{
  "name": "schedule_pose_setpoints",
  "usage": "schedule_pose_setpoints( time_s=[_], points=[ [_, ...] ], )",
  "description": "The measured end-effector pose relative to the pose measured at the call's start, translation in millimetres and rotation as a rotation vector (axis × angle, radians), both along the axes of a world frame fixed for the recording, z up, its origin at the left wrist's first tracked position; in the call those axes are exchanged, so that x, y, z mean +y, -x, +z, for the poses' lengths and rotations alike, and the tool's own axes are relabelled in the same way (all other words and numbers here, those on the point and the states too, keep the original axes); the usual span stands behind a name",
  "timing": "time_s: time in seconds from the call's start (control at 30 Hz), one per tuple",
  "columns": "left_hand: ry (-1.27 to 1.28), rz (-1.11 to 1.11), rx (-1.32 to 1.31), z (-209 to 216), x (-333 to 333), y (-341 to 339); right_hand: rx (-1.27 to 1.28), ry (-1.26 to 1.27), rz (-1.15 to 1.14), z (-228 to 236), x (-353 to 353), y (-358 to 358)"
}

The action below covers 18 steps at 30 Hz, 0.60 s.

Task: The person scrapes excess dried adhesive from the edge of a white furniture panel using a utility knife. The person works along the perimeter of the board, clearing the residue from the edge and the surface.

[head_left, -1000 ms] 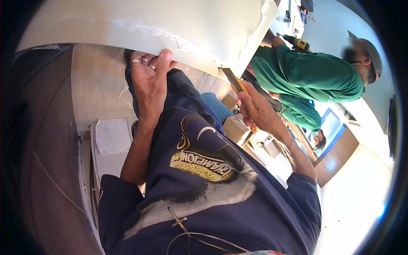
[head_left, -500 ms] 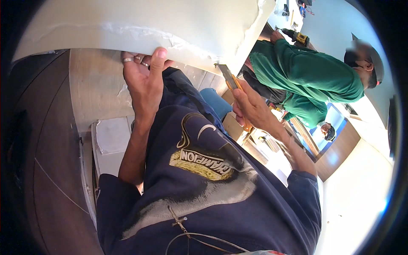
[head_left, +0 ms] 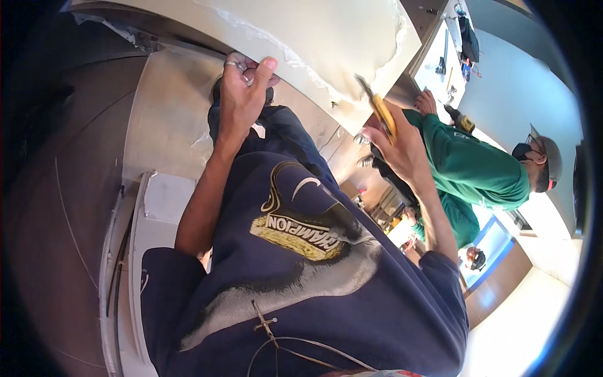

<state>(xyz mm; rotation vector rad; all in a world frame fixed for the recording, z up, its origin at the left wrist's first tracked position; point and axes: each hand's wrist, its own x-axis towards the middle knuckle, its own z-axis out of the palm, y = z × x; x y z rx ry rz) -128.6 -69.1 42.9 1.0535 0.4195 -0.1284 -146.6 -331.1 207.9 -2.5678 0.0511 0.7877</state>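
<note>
A pale board [head_left: 326, 44] spans the top of the view, with rough smears of white paste along its near and right edges. My left hand [head_left: 245, 94], with rings on its fingers, grips the near edge, thumb on top and fingers curled underneath. In my right hand [head_left: 402, 141] is a yellow utility knife [head_left: 384, 118], its narrow metal end pointing up and left over the board's right part. Whether that tip touches the board I cannot tell. A small dark spot [head_left: 334, 104] shows near the board's front corner.
A co-worker in a green top [head_left: 471, 157] stands at the right by a bench, near a yellow and black drill [head_left: 463, 119]. Another person in green [head_left: 455, 220] is beyond. A white box-like piece [head_left: 166, 198] stands left, near a dark curved surface [head_left: 69, 188].
The board and my left hand now appear further right. My right hand has moved right and up, carrying the knife from the near edge over the board's corner area.
</note>
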Motion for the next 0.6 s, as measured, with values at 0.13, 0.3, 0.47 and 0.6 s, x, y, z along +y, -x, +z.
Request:
schedule_pose_setpoints(
  time_s=[0.13,0.3,0.47,0.6],
  points=[
    [-0.088,0.047,0.016,-10,-20,-13,-0.275,-0.048,0.079,-63,-23,-24],
    [-0.179,0.223,0.025,-8,-61,-11,-0.328,-0.164,0.244,-98,-53,-45],
    [-0.573,0.355,-0.003,2,-117,27,-0.383,-0.323,0.35,-108,-60,-61],
    [-0.398,0.292,0.062,1,-171,54,-0.3,-0.357,0.338,-117,-67,-66]
  ],
)
